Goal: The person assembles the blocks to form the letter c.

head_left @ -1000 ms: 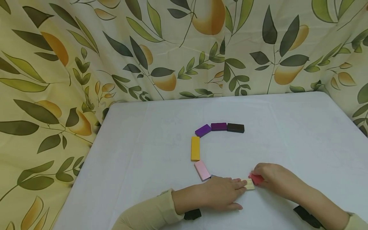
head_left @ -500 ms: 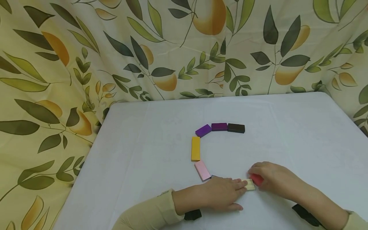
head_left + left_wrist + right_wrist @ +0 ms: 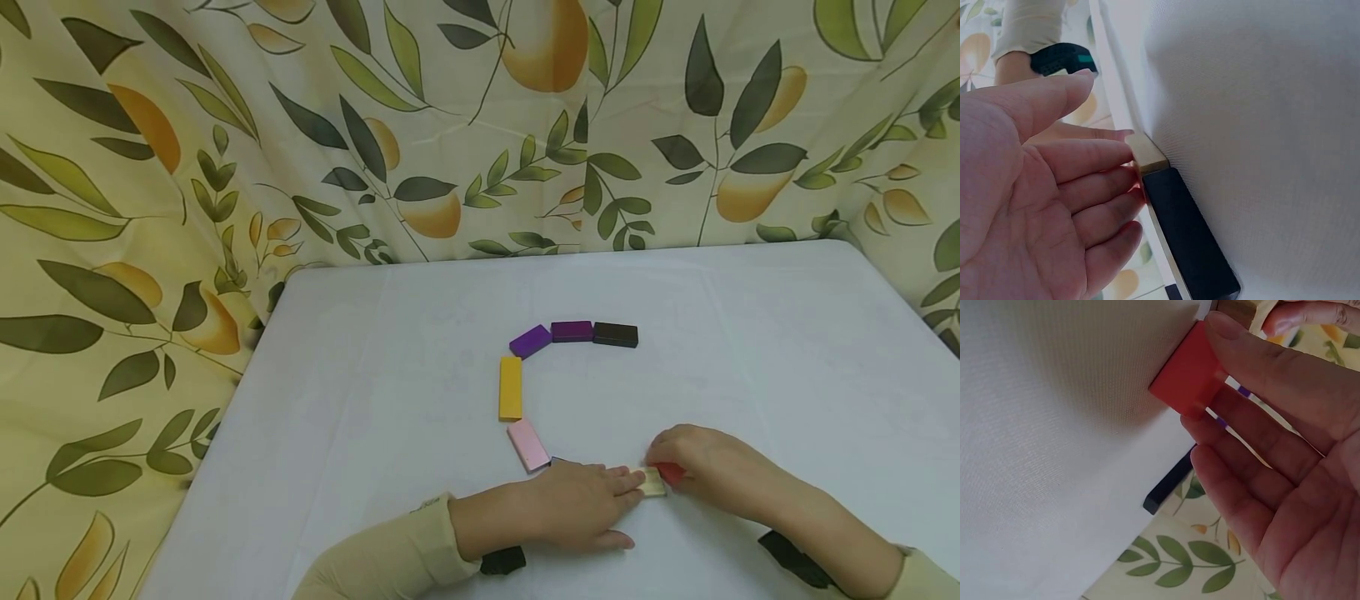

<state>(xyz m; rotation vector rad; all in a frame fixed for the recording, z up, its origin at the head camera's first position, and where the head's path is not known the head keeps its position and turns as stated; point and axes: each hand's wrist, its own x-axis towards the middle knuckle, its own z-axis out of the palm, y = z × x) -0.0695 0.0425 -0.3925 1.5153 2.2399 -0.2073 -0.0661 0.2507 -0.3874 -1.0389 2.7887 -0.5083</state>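
Observation:
My left hand [image 3: 585, 504] lies with straight fingers over the lower run of the curve of blocks, its fingertips at a cream block [image 3: 651, 481]. In the left wrist view, a black block [image 3: 1191, 234] stands end to end with that cream block, beside the fingers. My right hand [image 3: 708, 467] pinches a red block [image 3: 671, 473] between thumb and fingers at the cream block's right end. The right wrist view shows the red block [image 3: 1190, 372] against the white tabletop. In the head view, my left hand mostly hides the dark block under it.
From a pink block [image 3: 528, 445], the curve runs up through a yellow block [image 3: 510, 388], a violet block [image 3: 530, 341] and a dark purple block [image 3: 572, 332] to a dark brown block [image 3: 616, 334]. A patterned cloth [image 3: 450, 125] hangs behind the white table [image 3: 375, 375].
My right hand has shifted slightly with the red block, and its fingers now cover more of it. My left hand and the other blocks have stayed put.

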